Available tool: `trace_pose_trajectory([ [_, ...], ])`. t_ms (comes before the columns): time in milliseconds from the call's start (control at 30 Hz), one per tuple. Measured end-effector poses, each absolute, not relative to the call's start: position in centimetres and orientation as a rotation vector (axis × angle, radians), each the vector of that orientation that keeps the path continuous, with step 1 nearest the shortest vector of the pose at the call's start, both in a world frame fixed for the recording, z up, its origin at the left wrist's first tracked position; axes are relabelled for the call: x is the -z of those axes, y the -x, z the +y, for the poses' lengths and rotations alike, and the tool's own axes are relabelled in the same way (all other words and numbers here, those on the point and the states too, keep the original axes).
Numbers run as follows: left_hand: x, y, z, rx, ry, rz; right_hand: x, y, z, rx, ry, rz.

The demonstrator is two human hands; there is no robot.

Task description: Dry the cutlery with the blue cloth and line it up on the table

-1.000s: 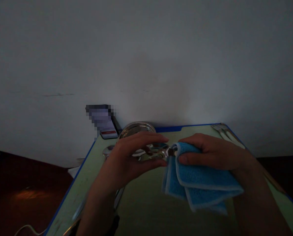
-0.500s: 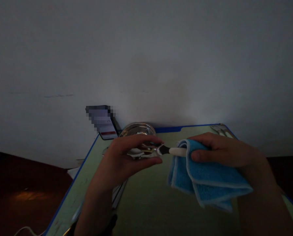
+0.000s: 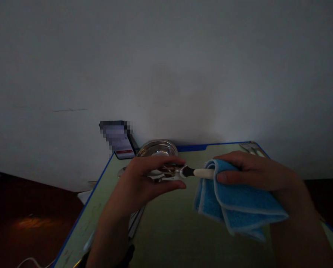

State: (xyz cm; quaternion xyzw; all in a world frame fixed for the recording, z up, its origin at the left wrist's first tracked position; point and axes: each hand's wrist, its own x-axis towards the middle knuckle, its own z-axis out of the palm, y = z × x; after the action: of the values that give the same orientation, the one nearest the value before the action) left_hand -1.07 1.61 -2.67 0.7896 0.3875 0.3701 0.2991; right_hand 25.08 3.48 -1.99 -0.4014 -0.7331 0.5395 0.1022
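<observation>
Drawn rightward since a second ago, the blue cloth (image 3: 239,201) leaves more white handle bared. Left hand (image 3: 144,178) is curled around the utensil's (image 3: 200,172) metal end, above the green table (image 3: 166,230). Handle's right end is pinched through cloth by the closed right hand (image 3: 256,171).

Single head-worn view, facing forward and down, close over table (image 3: 166,238), wall behind

The left hand (image 3: 144,182) was curled, fingers above the thumb, pinched closed. The right hand (image 3: 250,173) was clenched just beside it, knuckles up.
</observation>
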Motion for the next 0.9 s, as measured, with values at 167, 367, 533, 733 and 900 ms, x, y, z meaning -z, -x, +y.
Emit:
trace_pose_trajectory([
  [167, 2.6, 0.2, 1.7, -0.967, -2.159, 0.982, 2.0, -23.7, 3.7, -1.503, 1.133, -2.278],
  [367, 2.5, 0.4, 1.7, -1.001, -2.182, 0.976, 1.9, -22.9, 3.8, -1.552, 1.054, -2.286],
  [533, 2.6, 1.5, 1.6, -1.043, -2.11, 1.01, 1.6, -24.0, 3.6, -1.603, 1.141, -2.202],
  [733, 2.6, 2.4, 1.7, -1.056, -2.033, 1.02, 1.7, -25.4, 3.6, -1.618, 1.101, -2.177],
  [900, 2.8, 2.2, 1.9, -1.12, -1.89, 1.01, 1.8, -25.5, 3.6, -1.573, 1.081, -2.13],
])
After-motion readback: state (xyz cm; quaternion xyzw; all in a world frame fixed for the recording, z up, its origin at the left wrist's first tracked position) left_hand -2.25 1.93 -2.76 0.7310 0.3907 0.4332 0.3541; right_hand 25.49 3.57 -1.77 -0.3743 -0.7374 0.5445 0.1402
